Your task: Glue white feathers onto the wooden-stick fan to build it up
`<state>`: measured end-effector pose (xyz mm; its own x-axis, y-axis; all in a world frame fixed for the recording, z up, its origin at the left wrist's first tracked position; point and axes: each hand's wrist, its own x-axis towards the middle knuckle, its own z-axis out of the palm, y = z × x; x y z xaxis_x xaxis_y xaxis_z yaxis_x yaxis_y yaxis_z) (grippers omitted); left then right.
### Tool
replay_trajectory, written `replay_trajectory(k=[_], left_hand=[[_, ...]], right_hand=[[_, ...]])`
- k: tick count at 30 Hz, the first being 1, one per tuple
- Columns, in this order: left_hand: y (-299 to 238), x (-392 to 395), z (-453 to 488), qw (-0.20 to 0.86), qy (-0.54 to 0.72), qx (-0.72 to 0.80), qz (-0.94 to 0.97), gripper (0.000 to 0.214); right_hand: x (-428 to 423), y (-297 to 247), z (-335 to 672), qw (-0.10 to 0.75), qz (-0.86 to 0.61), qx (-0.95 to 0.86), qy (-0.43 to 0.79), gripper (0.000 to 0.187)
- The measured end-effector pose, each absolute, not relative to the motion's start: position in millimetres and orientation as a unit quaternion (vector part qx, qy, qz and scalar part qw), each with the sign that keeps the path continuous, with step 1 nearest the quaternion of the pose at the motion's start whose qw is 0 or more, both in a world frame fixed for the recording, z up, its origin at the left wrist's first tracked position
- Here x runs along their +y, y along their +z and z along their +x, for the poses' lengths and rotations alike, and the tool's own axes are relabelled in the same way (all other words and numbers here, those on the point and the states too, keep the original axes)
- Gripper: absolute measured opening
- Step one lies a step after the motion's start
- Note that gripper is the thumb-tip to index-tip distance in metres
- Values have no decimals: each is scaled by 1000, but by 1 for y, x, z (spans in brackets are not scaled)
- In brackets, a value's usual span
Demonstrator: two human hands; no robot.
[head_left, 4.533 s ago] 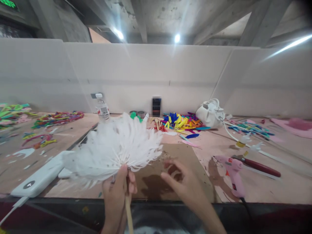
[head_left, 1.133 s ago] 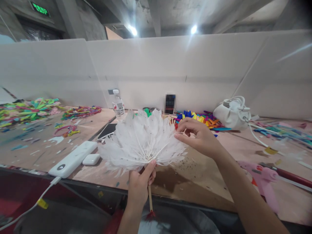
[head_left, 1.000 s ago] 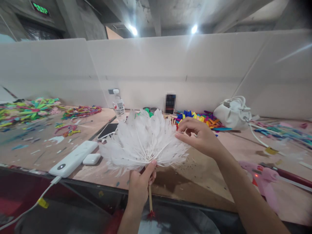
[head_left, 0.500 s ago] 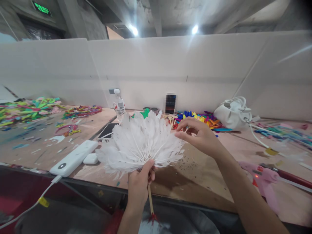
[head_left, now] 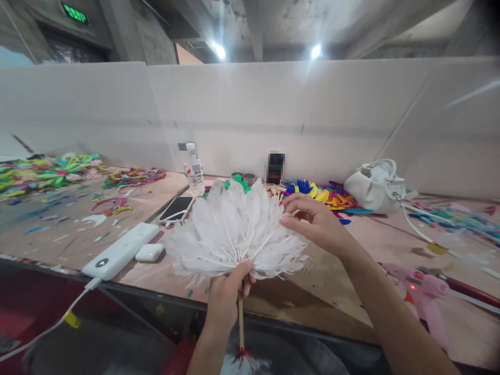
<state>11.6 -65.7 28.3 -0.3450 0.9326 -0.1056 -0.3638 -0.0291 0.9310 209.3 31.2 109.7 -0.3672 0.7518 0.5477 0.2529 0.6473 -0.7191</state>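
Observation:
A white feather fan (head_left: 234, 232) on a thin wooden stick (head_left: 241, 325) stands upright over the near edge of the table. My left hand (head_left: 226, 297) is closed round the stick just under the feathers, thumb pressed at the fan's hub. My right hand (head_left: 312, 221) is at the fan's upper right rim, fingers curled and pinching the tips of the feathers there. The stick's lower end shows a red tuft below the table edge.
A white power bank (head_left: 121, 250) with cable, a small white case (head_left: 149, 252) and a phone (head_left: 176, 208) lie left of the fan. A pink glue gun (head_left: 420, 291) lies at right. Farther back: a water bottle (head_left: 194, 172), coloured feathers (head_left: 316, 192), a white handbag (head_left: 375, 185).
Over the last second the fan has stayed in my left hand and shifted slightly. My right hand, earlier near the table, now stays at the fan's right rim, a little lower on the feathers.

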Motion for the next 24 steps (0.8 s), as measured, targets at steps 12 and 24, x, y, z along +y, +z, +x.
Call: replay_trajectory(k=[12, 24], left_hand=[[34, -67, 10, 525, 650, 490, 249, 28], [34, -64, 10, 504, 659, 496, 257, 31]], right_hand=[[38, 111, 213, 453, -362, -753, 311, 24], [37, 115, 218, 455, -379, -751, 292, 31]])
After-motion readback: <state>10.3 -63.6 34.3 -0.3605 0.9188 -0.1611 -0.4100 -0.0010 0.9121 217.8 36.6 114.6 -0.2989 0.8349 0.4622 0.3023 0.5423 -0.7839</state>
